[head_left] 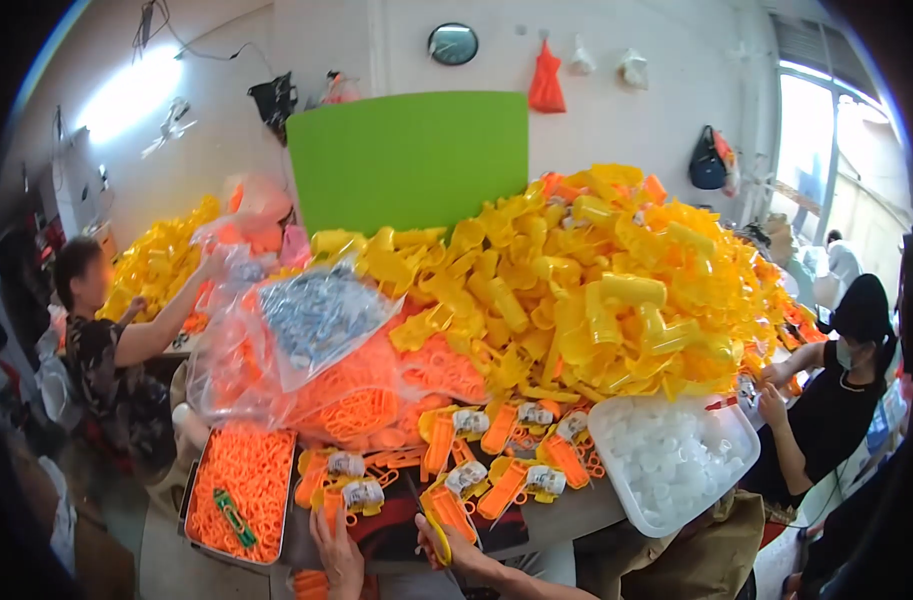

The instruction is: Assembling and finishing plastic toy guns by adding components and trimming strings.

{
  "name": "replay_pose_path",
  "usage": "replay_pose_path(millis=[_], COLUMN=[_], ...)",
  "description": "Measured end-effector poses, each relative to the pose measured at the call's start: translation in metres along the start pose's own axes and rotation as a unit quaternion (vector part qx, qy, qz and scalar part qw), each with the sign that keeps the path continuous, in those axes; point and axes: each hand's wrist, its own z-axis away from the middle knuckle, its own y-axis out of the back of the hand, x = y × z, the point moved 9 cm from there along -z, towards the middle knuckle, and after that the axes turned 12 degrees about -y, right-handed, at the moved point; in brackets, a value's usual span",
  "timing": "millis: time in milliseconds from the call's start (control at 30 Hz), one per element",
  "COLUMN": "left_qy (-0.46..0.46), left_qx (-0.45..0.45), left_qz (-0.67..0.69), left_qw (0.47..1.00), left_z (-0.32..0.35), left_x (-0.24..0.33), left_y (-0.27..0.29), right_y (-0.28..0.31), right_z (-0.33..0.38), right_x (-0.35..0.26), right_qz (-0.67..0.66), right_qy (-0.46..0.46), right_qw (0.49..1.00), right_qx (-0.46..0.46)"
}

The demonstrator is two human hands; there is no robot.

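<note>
At the lower centre of the frame, left hand [338, 562], fingers slightly parted and reaching up to the near edge of a yellow-and-orange piece [332, 497]; cannot tell from so wide a view whether pinching it or merely touching. Just right of there, right hand [460, 556] curled closed around yellow-handled scissors [442, 542], blades pointing up and slightly left.

Above both, across the middle of the grey table [588, 508], a cluster of similar yellow-and-orange assemblies [503, 490] with white cylinders. At lower left, a metal tray [290, 490] full of orange rings [261, 480], with a green packet [235, 518] on top. At lower right, a white tub [616, 480] of whitish translucent parts [676, 455].

Filling the centre and right, a tall heap of yellow parts [616, 310]; left of it, a clear bag [321, 310] of blue-grey pieces. Behind, a green panel [406, 160]; at upper centre on the pale wall, a round clock [452, 44] and a red bag [547, 82]. At the left and right edges, one co-worker [116, 350] and another person in black [844, 410].
</note>
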Motion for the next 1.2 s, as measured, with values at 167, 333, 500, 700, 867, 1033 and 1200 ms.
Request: replay_pose_path(millis=[167,333,500,700,867,1033,1200], left_qy=[-0.056,-0.119,-0.128,-0.016,-0.143,-0.142,-0.120], left_qx=[0.050,0.099,0.042,0.002,0.008,-0.007,-0.001], left_qz=[-0.006,0.029,0.068,-0.168,-0.204,-0.218,-0.226], left_qw=[0.997,0.988,0.989,0.986,0.968,0.965,0.967], left_z=[0.002,-0.013,-0.045,-0.092,-0.095,-0.098,-0.096], left_x=[0.013,0.059,0.061,-0.031,-0.067,-0.051,-0.041], left_y=[-0.018,-0.026,-0.009,0.039,0.005,0.006,0.007], right_y=[0.022,0.027,0.025,-0.010,-0.046,-0.038,-0.028], right_z=[-0.003,-0.015,-0.011,-0.004,-0.020,0.001,0.010], right_x=[-0.025,-0.027,-0.027,-0.006,0.028,0.027,0.016], right_qz=[-0.033,-0.034,-0.015,0.011,0.149,0.144,0.113], right_qy=[0.002,0.030,0.053,0.020,0.051,0.000,-0.023], right_qw=[0.998,0.998,0.998,1.000,0.985,0.989,0.993], right_qx=[0.058,0.047,0.040,-0.005,-0.067,-0.046,-0.037])
